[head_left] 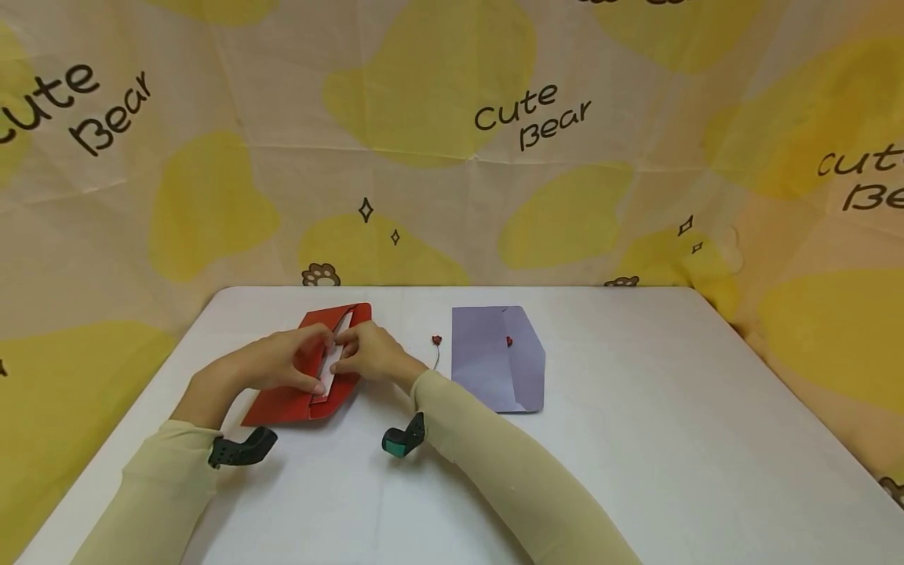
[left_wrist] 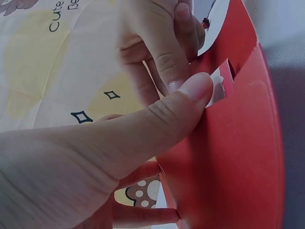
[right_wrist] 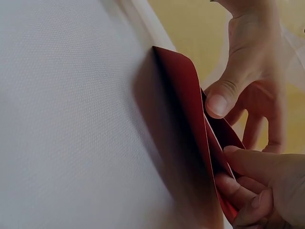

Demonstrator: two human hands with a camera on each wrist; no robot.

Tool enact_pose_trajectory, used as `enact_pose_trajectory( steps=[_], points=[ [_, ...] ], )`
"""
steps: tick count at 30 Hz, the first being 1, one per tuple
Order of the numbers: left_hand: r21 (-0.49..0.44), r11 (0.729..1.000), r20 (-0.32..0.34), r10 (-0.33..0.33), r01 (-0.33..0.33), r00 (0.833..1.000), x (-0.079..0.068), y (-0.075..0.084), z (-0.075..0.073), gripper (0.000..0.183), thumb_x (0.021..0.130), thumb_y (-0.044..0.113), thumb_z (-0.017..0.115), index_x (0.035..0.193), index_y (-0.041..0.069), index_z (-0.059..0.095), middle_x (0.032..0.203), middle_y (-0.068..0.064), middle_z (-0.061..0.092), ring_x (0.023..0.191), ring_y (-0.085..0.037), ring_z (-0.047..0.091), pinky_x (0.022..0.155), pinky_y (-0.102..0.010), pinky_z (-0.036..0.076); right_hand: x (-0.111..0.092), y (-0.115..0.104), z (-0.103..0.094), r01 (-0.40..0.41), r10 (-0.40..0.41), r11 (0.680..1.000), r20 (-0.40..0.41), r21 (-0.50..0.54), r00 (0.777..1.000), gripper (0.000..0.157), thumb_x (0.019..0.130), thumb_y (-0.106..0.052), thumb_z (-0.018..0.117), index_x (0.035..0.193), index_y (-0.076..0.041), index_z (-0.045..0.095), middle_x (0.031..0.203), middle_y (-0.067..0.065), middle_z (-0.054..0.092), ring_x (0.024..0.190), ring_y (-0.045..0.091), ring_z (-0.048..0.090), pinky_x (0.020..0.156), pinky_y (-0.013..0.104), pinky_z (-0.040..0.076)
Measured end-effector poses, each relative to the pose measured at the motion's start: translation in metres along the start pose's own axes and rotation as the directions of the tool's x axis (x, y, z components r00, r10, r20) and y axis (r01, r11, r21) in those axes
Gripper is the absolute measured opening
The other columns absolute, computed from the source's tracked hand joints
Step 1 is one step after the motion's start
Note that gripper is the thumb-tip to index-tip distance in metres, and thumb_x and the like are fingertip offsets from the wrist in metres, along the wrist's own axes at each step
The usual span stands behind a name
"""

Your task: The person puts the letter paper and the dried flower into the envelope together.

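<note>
A red envelope (head_left: 275, 406) lies on the left of the table, its flap unfolded toward the right. In its mouth sits a white card (head_left: 328, 383) with a red edge, partly hidden inside. My left hand (head_left: 278, 361) grips the envelope, the thumb at the mouth beside the card and the other fingers around the far side, as the left wrist view shows. Coming from the right, my right hand (head_left: 374, 353) pinches the card at the opening between thumb and fingers. In the right wrist view, the red flap (right_wrist: 183, 81) stands up off the white surface.
Right of the hands lies a purple envelope (head_left: 483, 361) with a small red ornament (head_left: 509, 341) on it. Between the two envelopes is a small red flower-like piece (head_left: 436, 340) on a thin stem. A printed cloth (head_left: 438, 118) hangs behind the white table (head_left: 636, 431).
</note>
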State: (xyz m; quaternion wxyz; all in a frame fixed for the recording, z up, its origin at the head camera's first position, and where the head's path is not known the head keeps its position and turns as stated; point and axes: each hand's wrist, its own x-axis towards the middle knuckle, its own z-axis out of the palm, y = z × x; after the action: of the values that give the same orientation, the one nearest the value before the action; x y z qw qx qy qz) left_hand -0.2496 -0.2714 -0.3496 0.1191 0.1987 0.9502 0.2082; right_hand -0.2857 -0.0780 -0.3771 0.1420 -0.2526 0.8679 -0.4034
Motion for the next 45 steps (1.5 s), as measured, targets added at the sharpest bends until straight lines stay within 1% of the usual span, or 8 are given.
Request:
enact_pose_trajectory(
  steps=[7, 17, 25, 29, 32, 38, 42, 45],
  points=[
    [-0.001, 1.000, -0.001, 0.004, -0.004, 1.000, 0.001, 0.000, 0.000, 0.067, 0.076, 0.041, 0.088, 0.126, 0.017, 0.051, 0.123, -0.017, 0.060, 0.111, -0.034, 0.056, 0.096, -0.062, 0.051, 0.002, -0.003, 0.002, -0.022, 0.021, 0.999, -0.017, -0.026, 1.000, 0.041, 0.086, -0.017, 0.082, 0.124, -0.010, 0.071, 0.071, -0.006, 0.062, 0.065, 0.003, 0.052, 0.056, 0.016, 0.040],
    [-0.008, 1.000, -0.001, 0.019, -0.019, 1.000, 0.000, 0.002, 0.000, 0.067, 0.076, 0.040, 0.088, 0.126, 0.016, 0.051, 0.122, -0.015, 0.061, 0.113, -0.035, 0.057, 0.098, -0.064, 0.048, 0.004, -0.007, 0.004, -0.050, 0.049, 0.998, -0.020, -0.038, 0.999, 0.034, 0.085, -0.019, 0.083, 0.117, -0.012, 0.072, 0.078, -0.004, 0.068, 0.072, 0.004, 0.056, 0.063, 0.017, 0.043],
    [-0.008, 1.000, -0.005, 0.026, -0.026, 1.000, 0.000, 0.002, 0.000, 0.066, 0.076, 0.042, 0.088, 0.125, 0.016, 0.051, 0.121, -0.015, 0.062, 0.111, -0.034, 0.057, 0.098, -0.064, 0.047, 0.004, -0.005, 0.003, -0.030, 0.030, 1.000, 0.007, -0.004, 1.000, 0.041, 0.086, -0.018, 0.082, 0.124, -0.011, 0.070, 0.094, 0.001, 0.076, 0.081, 0.005, 0.063, 0.071, 0.017, 0.049],
    [-0.008, 1.000, -0.006, 0.025, -0.025, 1.000, -0.001, 0.002, 0.000, 0.067, 0.076, 0.042, 0.088, 0.126, 0.016, 0.051, 0.122, -0.015, 0.061, 0.112, -0.034, 0.057, 0.098, -0.064, 0.048, 0.003, -0.004, 0.002, -0.021, 0.021, 1.000, 0.020, 0.015, 1.000, 0.047, 0.087, -0.017, 0.080, 0.132, -0.010, 0.066, 0.104, 0.005, 0.078, 0.089, 0.008, 0.069, 0.077, 0.017, 0.053],
    [-0.010, 1.000, -0.009, 0.025, -0.026, 1.000, -0.001, 0.002, 0.000, 0.067, 0.076, 0.042, 0.088, 0.126, 0.016, 0.052, 0.123, -0.015, 0.061, 0.113, -0.035, 0.057, 0.098, -0.064, 0.048, 0.001, -0.006, 0.000, -0.017, 0.017, 1.000, 0.015, 0.013, 1.000, 0.049, 0.088, -0.018, 0.080, 0.134, -0.011, 0.065, 0.106, 0.005, 0.078, 0.093, 0.010, 0.072, 0.078, 0.018, 0.053],
    [-0.019, 0.999, -0.009, 0.027, -0.027, 1.000, -0.002, 0.001, 0.000, 0.067, 0.076, 0.042, 0.088, 0.126, 0.016, 0.052, 0.123, -0.014, 0.062, 0.113, -0.034, 0.056, 0.096, -0.062, 0.049, -0.005, -0.005, -0.003, -0.019, 0.019, 1.000, -0.021, -0.019, 1.000, 0.044, 0.089, -0.022, 0.079, 0.131, -0.014, 0.068, 0.107, 0.002, 0.079, 0.096, 0.010, 0.072, 0.072, 0.020, 0.052],
    [-0.018, 0.999, -0.011, 0.027, -0.027, 1.000, -0.003, 0.002, 0.000, 0.069, 0.076, 0.042, 0.088, 0.127, 0.014, 0.051, 0.121, -0.013, 0.062, 0.111, -0.033, 0.056, 0.095, -0.060, 0.050, -0.011, -0.002, -0.005, -0.020, 0.019, 0.999, -0.050, -0.027, 0.999, 0.037, 0.090, -0.024, 0.078, 0.125, -0.014, 0.071, 0.114, -0.001, 0.077, 0.100, 0.011, 0.072, 0.078, 0.022, 0.054],
    [-0.008, 1.000, -0.011, 0.014, -0.014, 1.000, -0.003, 0.003, -0.001, 0.071, 0.075, 0.042, 0.088, 0.128, 0.014, 0.051, 0.120, -0.013, 0.062, 0.110, -0.033, 0.056, 0.095, -0.060, 0.050, -0.014, 0.001, -0.008, -0.014, 0.014, 1.000, -0.049, -0.009, 0.999, 0.036, 0.090, -0.024, 0.077, 0.124, -0.013, 0.071, 0.113, 0.000, 0.077, 0.100, 0.011, 0.072, 0.082, 0.024, 0.055]
  ],
)
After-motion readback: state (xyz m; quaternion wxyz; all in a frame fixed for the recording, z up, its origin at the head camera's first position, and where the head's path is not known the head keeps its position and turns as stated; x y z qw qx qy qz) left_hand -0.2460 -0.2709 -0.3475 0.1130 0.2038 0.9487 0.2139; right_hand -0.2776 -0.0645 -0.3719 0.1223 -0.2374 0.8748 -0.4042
